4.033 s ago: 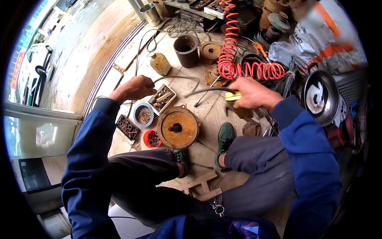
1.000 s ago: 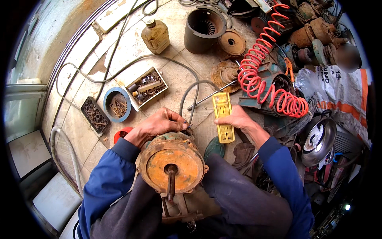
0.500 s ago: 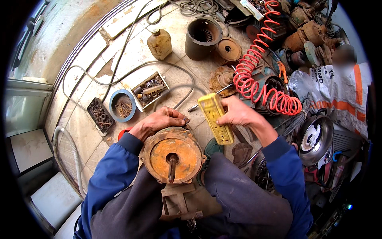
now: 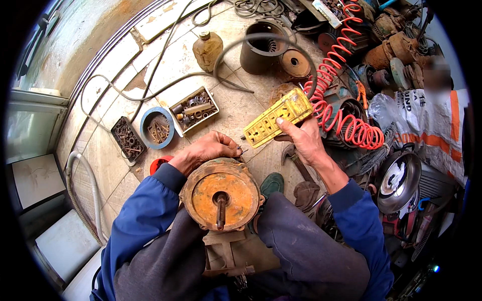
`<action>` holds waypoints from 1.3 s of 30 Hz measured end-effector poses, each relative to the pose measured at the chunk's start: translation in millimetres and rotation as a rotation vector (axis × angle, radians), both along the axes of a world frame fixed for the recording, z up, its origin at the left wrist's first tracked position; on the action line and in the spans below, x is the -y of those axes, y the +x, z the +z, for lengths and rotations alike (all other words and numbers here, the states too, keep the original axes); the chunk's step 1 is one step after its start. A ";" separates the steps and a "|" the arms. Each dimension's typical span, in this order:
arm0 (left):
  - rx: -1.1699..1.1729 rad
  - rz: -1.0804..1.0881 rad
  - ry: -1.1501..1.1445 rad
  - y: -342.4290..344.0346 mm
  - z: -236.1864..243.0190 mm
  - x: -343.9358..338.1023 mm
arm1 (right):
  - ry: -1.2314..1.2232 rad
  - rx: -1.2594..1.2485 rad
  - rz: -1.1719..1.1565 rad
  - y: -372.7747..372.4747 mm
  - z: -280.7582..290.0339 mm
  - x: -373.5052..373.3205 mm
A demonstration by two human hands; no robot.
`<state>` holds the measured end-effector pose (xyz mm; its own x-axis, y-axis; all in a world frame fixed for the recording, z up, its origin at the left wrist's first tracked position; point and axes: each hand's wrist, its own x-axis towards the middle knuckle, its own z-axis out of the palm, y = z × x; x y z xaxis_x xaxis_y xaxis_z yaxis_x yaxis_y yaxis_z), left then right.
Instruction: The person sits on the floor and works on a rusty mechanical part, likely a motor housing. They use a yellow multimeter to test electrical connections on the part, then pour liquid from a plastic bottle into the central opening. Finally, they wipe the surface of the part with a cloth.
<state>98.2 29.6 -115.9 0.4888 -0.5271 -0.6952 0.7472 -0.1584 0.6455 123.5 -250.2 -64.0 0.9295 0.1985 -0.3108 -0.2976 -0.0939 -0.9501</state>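
A rusty round motor housing (image 4: 206,198) with a shaft sticking up sits between my knees. At its far edge my left hand (image 4: 215,149) pinches what looks like a thin wire end; the fingertips are small in view. My right hand (image 4: 300,140) grips a dirty yellow power strip (image 4: 263,124) at a slant, thumb on its socket face, above and right of the housing. The strip's dark cord (image 4: 251,37) arches up over a black cylinder (image 4: 254,55). A hammer (image 4: 296,160) lies beneath the right hand.
Trays of small parts (image 4: 193,110), a blue bowl (image 4: 170,128), a red bowl (image 4: 155,163) and a dirty jug (image 4: 206,52) lie ahead. At the right are a red coiled hose (image 4: 366,130), piled machine parts (image 4: 389,52), a pan (image 4: 394,185) and white sacks (image 4: 437,130). Cables cross the tiles.
Four seconds ago the housing stood farther forward; it is now between my knees. Since a second ago the yellow strip has turned from upright to slanted and its cord has swung up.
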 end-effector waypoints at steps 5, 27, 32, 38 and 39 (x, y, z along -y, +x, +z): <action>0.029 -0.004 0.026 -0.9 2.6 -0.1 | -0.172 0.105 0.096 -3.4 21.0 -9.9; -0.061 0.098 -0.110 -9.9 -9.2 -12.4 | -0.289 0.158 0.190 -13.2 39.4 -33.2; -0.058 0.025 -0.113 -6.3 -8.8 -7.4 | -0.224 0.194 0.134 -11.9 35.5 -33.6; -0.081 0.121 -0.131 -13.1 -7.9 -10.2 | -0.176 0.199 0.096 -11.1 36.2 -34.3; -0.081 0.117 -0.114 -13.3 -7.1 -10.3 | -0.181 0.188 0.096 -11.4 37.0 -33.7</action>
<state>84.9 39.8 -123.0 0.4961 -0.5477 -0.6737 0.8068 0.0040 0.5908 112.1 -216.5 -27.0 0.9540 0.2451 -0.1726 -0.0989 -0.2862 -0.9531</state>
